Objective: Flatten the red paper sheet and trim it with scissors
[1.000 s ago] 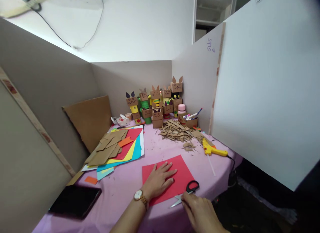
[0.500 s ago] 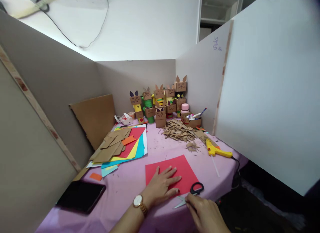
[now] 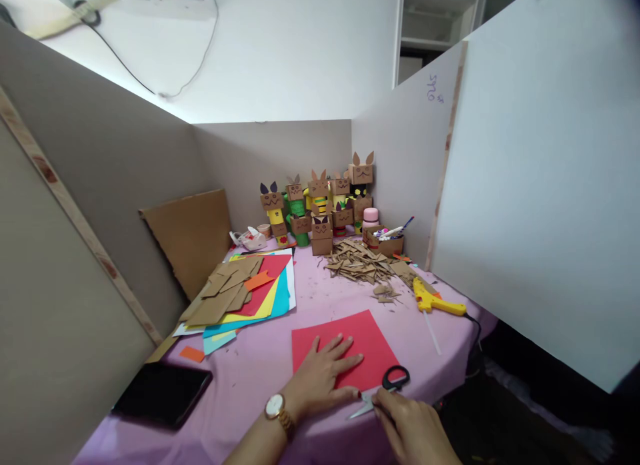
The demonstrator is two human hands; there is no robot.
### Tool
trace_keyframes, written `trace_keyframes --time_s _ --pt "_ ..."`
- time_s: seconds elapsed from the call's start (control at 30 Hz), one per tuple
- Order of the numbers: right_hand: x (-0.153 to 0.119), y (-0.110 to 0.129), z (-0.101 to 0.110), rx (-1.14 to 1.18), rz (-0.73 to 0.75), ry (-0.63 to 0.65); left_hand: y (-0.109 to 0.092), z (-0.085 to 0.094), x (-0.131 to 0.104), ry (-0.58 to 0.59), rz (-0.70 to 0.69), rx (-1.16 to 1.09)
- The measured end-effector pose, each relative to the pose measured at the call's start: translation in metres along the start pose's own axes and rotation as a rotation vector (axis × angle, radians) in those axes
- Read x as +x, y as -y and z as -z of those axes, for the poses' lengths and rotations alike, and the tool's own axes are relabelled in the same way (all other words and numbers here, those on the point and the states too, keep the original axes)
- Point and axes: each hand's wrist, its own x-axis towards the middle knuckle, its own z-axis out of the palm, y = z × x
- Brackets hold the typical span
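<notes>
A red sheet of paper (image 3: 373, 338) lies on the table at the front. My left hand (image 3: 327, 372) rests flat on it with the fingers spread, its thumb pointing towards the scissors. A pair of scissors with black handles (image 3: 396, 377) is held by my right hand (image 3: 407, 422) at the paper's near right corner. The fingers close around the middle of the scissors, and one black loop sticks out above them. The blades point left, close to my left thumb, and look slightly apart.
Coloured sheets (image 3: 280, 295) carry cardboard pieces (image 3: 225, 288) on the left, behind a black tablet (image 3: 163, 393). A yellow glue gun (image 3: 440, 304) lies right, its cord over the edge. Cardboard scraps (image 3: 357, 260) and several cardboard figures (image 3: 321, 235) stand farther back, between partitions (image 3: 270, 145).
My left thumb has shifted slightly towards the scissors and down past the paper's near edge. The scissors, the right hand and the paper stay nearly where they were.
</notes>
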Motion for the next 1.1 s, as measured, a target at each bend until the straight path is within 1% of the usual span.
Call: trace_keyframes --time_s 0.23,0.37,0.53,0.77,0.97,1.1 --pt "0.000 0.002 0.002 0.007 -0.013 -0.019 0.002 0.003 0.000 0.017 -0.005 -0.004" --pt "0.000 0.002 0.003 -0.002 -0.015 -0.001 0.010 0.004 -0.003 0.000 0.026 0.010" --pt "0.000 0.004 0.004 -0.022 -0.019 0.003 0.020 0.002 -0.005 -0.024 0.064 0.026" --pt "0.001 0.007 0.004 -0.045 -0.020 0.027 0.020 -0.001 -0.004 -0.035 0.066 0.034" --pt "-0.002 0.007 0.000 -0.050 -0.014 -0.044 0.020 -0.001 -0.005 -0.042 0.066 0.033" --pt "-0.001 0.010 -0.001 -0.037 -0.016 -0.022 0.019 -0.001 -0.006 -0.053 0.065 0.033"
